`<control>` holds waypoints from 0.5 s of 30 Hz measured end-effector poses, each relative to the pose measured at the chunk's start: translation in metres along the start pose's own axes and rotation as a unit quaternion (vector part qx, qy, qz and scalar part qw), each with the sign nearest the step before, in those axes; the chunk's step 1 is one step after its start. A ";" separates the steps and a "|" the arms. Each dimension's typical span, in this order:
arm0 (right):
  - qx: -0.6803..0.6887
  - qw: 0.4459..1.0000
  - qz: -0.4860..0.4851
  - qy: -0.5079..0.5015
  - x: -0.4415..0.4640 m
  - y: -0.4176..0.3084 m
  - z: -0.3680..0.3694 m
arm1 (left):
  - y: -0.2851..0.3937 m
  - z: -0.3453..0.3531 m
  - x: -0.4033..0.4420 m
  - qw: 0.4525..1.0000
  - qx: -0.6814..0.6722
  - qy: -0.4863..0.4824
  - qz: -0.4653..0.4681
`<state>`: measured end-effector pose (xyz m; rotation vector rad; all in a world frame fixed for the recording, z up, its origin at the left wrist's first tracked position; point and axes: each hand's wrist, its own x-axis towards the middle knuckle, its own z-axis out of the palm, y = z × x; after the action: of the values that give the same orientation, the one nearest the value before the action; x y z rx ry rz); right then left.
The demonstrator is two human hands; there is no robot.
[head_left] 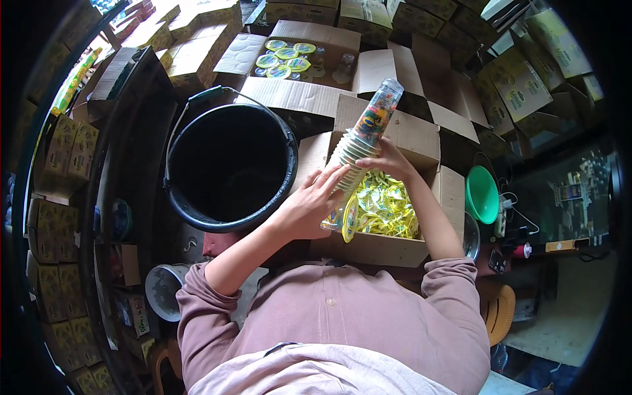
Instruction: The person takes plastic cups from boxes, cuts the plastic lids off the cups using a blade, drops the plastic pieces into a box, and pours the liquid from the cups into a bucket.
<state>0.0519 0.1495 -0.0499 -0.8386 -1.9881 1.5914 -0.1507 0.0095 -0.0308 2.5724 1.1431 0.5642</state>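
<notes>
A long stack of nested plastic cups [359,148] slants up and away from me, its far end clear with a colourful print. My left hand [315,201] is closed around the stack's near, lower part. Farther up, my right hand [390,161] grips its right side. By the near end hangs a yellow foil lid [351,217]; whether it is fixed to a cup I cannot tell. Beneath the stack, an open cardboard box [382,249] holds a heap of yellow-green printed foil pieces [387,204].
A large black bucket [289,164] stands left of the box. Behind is an open carton [289,94] with several yellow-lidded cups [283,59]. At right are a green bowl [482,194] and a power strip [501,217] with cables. A grey bucket [163,293] stands lower left. Stacked cartons [59,230] line the left.
</notes>
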 end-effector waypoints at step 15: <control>-0.003 1.000 -0.011 0.000 0.001 0.004 0.000 | 0.005 -0.001 0.003 0.999 0.034 -0.006 -0.017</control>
<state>0.0513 0.1509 -0.0540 -0.8160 -1.9965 1.5734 -0.1463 0.0087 -0.0278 2.6036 1.2192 0.5102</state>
